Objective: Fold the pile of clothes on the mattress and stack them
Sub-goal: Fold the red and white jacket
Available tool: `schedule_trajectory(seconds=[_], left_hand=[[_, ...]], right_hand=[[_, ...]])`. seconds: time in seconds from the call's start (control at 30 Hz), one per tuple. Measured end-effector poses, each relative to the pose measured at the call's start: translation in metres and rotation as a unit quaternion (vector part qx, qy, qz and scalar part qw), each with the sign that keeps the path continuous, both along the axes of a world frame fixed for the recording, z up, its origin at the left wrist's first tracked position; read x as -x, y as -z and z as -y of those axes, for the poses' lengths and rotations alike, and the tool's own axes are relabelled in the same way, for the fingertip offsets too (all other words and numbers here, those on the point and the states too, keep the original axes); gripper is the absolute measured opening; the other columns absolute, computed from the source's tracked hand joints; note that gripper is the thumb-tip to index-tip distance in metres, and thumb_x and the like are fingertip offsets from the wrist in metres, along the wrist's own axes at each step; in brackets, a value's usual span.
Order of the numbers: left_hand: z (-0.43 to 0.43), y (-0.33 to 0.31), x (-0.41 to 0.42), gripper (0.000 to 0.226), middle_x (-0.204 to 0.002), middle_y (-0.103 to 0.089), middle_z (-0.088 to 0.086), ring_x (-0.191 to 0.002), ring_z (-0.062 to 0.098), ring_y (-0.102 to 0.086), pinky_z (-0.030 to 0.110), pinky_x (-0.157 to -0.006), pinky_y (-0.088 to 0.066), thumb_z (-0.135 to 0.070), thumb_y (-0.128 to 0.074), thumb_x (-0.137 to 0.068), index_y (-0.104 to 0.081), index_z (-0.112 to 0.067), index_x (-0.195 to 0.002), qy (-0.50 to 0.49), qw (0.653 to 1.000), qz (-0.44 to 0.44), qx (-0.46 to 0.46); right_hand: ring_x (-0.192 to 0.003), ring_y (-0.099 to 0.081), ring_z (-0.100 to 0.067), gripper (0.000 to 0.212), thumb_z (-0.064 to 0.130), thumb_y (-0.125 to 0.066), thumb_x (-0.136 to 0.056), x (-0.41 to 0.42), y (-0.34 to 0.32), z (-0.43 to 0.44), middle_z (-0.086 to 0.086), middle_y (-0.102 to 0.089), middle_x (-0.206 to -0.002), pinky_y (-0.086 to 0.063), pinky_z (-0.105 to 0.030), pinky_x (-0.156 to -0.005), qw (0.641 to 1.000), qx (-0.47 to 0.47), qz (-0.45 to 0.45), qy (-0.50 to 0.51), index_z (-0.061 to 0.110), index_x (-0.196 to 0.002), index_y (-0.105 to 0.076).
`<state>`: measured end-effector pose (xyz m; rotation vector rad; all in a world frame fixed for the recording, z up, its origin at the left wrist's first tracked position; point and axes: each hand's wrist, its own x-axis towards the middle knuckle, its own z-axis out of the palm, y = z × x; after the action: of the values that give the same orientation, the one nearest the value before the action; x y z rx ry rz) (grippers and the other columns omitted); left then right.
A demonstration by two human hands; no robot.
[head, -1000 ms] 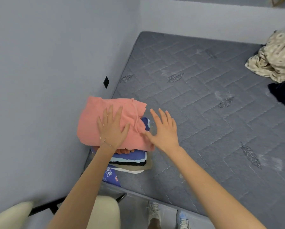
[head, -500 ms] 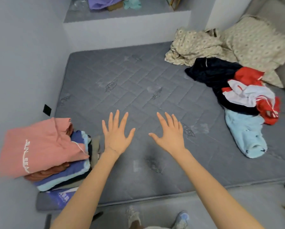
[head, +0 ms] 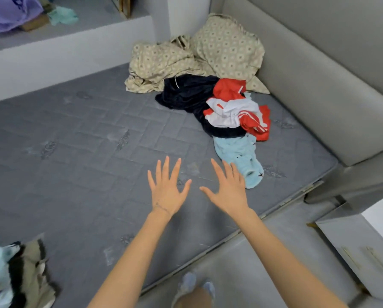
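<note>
Left hand (head: 167, 192) and right hand (head: 228, 192) are reaching out side by side over the mattress (head: 86, 152), palms down, fingers straight and spread wide, holding nothing. The right fingertips are lying just beside the blue garment (head: 241, 156); contact cannot be told. That garment is forming the near end of the unfolded pile, which is running back through a red-and-white garment (head: 237, 112) and a dark garment (head: 186, 96) towards the patterned bedding (head: 186, 61) in the far corner. The folded stack (head: 15, 274) is sitting at the mattress's near left edge, well apart from the pile and partly cut off by the frame.
</note>
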<state>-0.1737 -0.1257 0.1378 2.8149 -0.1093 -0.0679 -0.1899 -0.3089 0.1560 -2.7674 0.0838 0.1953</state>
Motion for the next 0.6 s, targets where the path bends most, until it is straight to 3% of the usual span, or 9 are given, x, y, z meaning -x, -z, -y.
schedule_trajectory(seconds=[0.4, 0.6], left_hand=[[0.098, 0.023, -0.137, 0.068, -0.162, 0.002, 0.001, -0.148, 0.022, 0.011, 0.051, -0.116, 0.012, -0.059, -0.035, -0.094, -0.008, -0.035, -0.152, 0.093, 0.995, -0.015, -0.024], [0.163, 0.04, -0.207, 0.068, -0.162, 0.005, 0.001, -0.148, 0.023, 0.012, 0.051, -0.116, 0.013, -0.061, -0.031, -0.094, -0.003, -0.036, -0.152, 0.121, 0.992, -0.03, -0.034]], right_hand=[[-0.148, -0.007, -0.027, 0.086, 0.065, -0.054, -0.085, -0.093, 0.018, 0.116, -0.003, -0.015, -0.161, -0.016, -0.045, -0.116, 0.991, -0.002, -0.003, 0.136, 0.034, -0.154, -0.013], [-0.148, -0.009, -0.028, 0.084, 0.061, -0.057, -0.086, -0.151, 0.032, 0.178, -0.003, -0.016, -0.161, -0.014, -0.045, -0.116, 0.988, -0.018, -0.009, 0.155, 0.034, -0.154, -0.015]])
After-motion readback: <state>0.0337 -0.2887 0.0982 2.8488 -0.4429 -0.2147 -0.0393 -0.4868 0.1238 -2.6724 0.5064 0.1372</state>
